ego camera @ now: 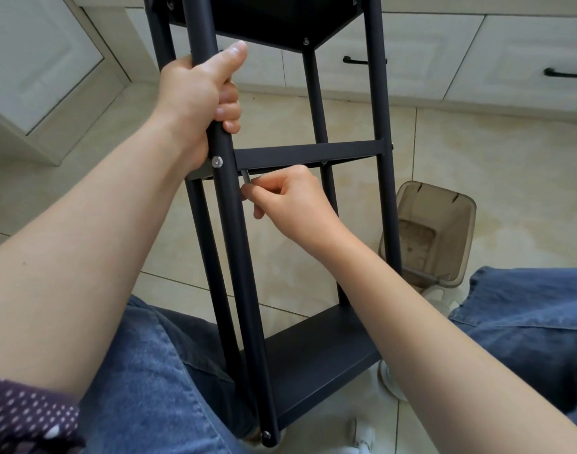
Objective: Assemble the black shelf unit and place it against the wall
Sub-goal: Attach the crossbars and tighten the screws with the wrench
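The shelf (310, 352) stood on the tiled floor (516, 191) between the person's knees, in jeans (149, 381), with its top running out of view towards the cabinets (411, 54). The left hand (198, 93) was wrapped round the near left pole (238, 257), just above the middle tier (313, 152), thumb lying up along the tube. A silver screw (217, 161) showed on that pole at the tier's level. The right hand (297, 204) pinched a small key (246, 178) between thumb and fingers, its tip up under the tier's front edge, just beside the pole. A brownish clear bin (427, 231) stood on the floor behind the shelf's right poles, near the right knee.
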`<state>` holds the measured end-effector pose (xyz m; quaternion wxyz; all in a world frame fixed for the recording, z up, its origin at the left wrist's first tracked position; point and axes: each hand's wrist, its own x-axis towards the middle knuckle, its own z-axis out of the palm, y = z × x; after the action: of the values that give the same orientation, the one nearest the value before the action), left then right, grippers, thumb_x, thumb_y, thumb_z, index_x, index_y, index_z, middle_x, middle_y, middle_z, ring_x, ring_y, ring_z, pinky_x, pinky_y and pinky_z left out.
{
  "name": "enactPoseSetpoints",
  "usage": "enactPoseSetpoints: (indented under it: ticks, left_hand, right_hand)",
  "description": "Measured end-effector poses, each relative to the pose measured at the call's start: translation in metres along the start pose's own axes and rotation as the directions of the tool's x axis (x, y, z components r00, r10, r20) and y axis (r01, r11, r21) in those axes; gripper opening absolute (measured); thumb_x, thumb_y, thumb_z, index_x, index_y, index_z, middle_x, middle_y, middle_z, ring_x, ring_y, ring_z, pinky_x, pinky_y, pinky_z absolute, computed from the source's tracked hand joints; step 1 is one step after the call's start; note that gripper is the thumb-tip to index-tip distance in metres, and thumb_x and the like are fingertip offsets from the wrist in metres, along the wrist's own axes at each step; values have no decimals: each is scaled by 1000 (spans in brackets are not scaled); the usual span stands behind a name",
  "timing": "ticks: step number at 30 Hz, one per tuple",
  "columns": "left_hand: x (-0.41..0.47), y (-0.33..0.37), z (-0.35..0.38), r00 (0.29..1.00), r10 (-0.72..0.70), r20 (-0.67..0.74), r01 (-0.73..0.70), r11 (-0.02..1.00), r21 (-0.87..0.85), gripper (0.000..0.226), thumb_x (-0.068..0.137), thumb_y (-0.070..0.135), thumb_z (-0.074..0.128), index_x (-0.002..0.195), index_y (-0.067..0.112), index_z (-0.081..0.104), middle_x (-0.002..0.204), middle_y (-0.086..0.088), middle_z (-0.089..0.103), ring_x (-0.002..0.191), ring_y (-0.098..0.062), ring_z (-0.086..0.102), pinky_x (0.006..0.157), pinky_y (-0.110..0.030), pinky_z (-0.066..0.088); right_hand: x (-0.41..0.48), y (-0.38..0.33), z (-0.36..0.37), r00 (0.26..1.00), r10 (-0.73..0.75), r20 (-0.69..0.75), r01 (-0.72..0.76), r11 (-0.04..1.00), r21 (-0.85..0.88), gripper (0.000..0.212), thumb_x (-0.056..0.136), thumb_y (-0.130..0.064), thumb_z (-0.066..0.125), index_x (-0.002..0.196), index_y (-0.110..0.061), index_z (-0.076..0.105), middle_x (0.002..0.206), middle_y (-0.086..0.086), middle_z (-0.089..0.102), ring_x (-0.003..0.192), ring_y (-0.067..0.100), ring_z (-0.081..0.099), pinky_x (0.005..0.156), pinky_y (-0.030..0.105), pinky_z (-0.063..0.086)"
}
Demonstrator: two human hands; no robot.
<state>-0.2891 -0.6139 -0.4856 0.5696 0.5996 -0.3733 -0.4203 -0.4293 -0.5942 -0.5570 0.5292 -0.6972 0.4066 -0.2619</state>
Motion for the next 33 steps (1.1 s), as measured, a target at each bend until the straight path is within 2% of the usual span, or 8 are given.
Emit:
enactPoseSetpoints:
  ticks: [4,10,15,21,26,29,30,33]
  left_hand:
    - [1,0,0,1000,-2,-6,2,1000,-2,33,99,29,64,77,19,41,48,11,30,40,-7,30,42,-20,31]
    - [0,0,0,1000,-5,0,5,1000,3,34,99,29,64,77,19,41,49,10,30,40,-6,29,42,-19,31]
    - [1,1,1,1000,0,1,0,1000,8,33,98,30,64,78,19,41,49,10,29,41,-6,30,42,-20,31]
    - [1,0,1,1000,4,11,-5,1000,16,34,98,32,65,79,19,40,50,10,29,41,-6,30,42,-20,31]
    - [0,0,1,1000,7,9,-7,1000,18,33,98,31,64,79,19,41,51,10,29,41,-6,30,42,-20,31]
    - [-1,0,2,1000,11,13,-12,1000,22,32,99,31,64,79,19,41,50,10,30,41,-6,30,42,-19,31]
    - [-1,0,2,1000,12,12,-13,1000,23,33,99,31,64,78,19,41,50,10,29,41,-6,30,42,-20,31]
    - [-2,1,3,1000,13,16,-14,1000,22,33,99,31,64,77,19,41,50,10,30,41,-6,30,42,-20,31]
  right_hand:
    - [0,3,3,1000,-22,-2,22,1000,15,45,96,-15,60,52,-24,58,34,-17,43,36,3,41,41,10,27]
    - [8,14,20,987,-138,-83,143,989,49,26,95,-12,63,74,-3,76,58,-5,65,43,-2,48,51,10,34]
    - [20,27,40,921,-275,-274,291,957,17,34,89,-5,68,56,-7,63,43,-21,37,44,1,42,51,12,29]
    - [29,32,49,846,-354,-398,382,924,-10,27,87,0,69,60,3,66,42,-27,29,48,-8,46,53,4,30]
    - [22,35,42,901,-297,-317,301,953,-36,25,92,-4,65,68,2,70,45,-23,43,49,-5,51,55,9,34]
    - [15,38,35,951,-212,-224,205,977,-52,24,95,-9,60,77,-1,74,58,7,65,55,19,59,58,30,43]
    - [13,40,33,966,-176,-192,170,984,-50,24,95,-11,59,79,-1,75,60,11,64,55,26,55,57,33,42]
    - [4,39,24,988,-103,-111,98,994,-48,25,94,-13,58,79,2,73,56,13,52,51,19,36,52,30,31]
